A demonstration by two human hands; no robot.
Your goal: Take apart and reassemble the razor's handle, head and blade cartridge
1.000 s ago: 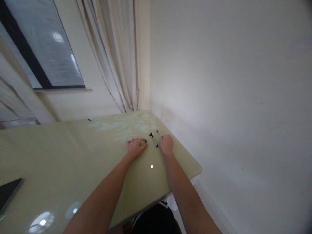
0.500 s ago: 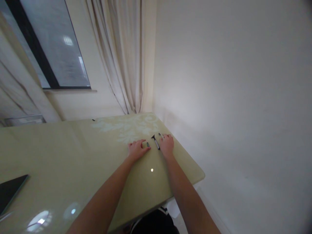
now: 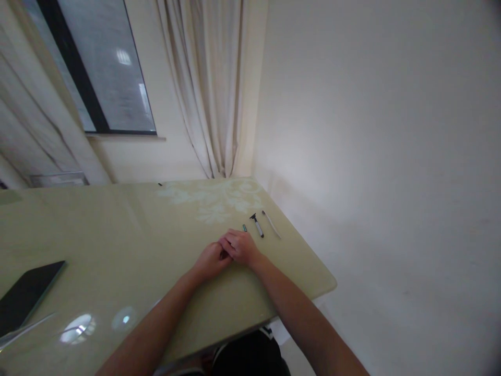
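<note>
My left hand [image 3: 211, 259] and my right hand [image 3: 240, 247] rest together on the table, fingers curled in and my right fingers lying over the left ones. Some of the left fingers are hidden beneath. No object shows in either hand. Just beyond my right knuckles lies a small dark and greenish cylinder [image 3: 245, 227], too small to name surely. To its right is a razor [image 3: 257, 226] with a black head and grey handle. Farther right, a white toothbrush [image 3: 271, 225] with a dark head lies slanted, apart from both hands.
The glossy yellow-green table [image 3: 129, 240] meets the wall [image 3: 371, 156] on the right. A dark flat panel [image 3: 29, 292] lies at the left. Near the back edge sits a tiny black piece [image 3: 160, 184]. Curtains [image 3: 211, 94] hang behind.
My right hand has left the toothbrush and moved left onto my left hand, which has drawn back from the small cylinder. The toothbrush now shows in full. The view has shifted slightly.
</note>
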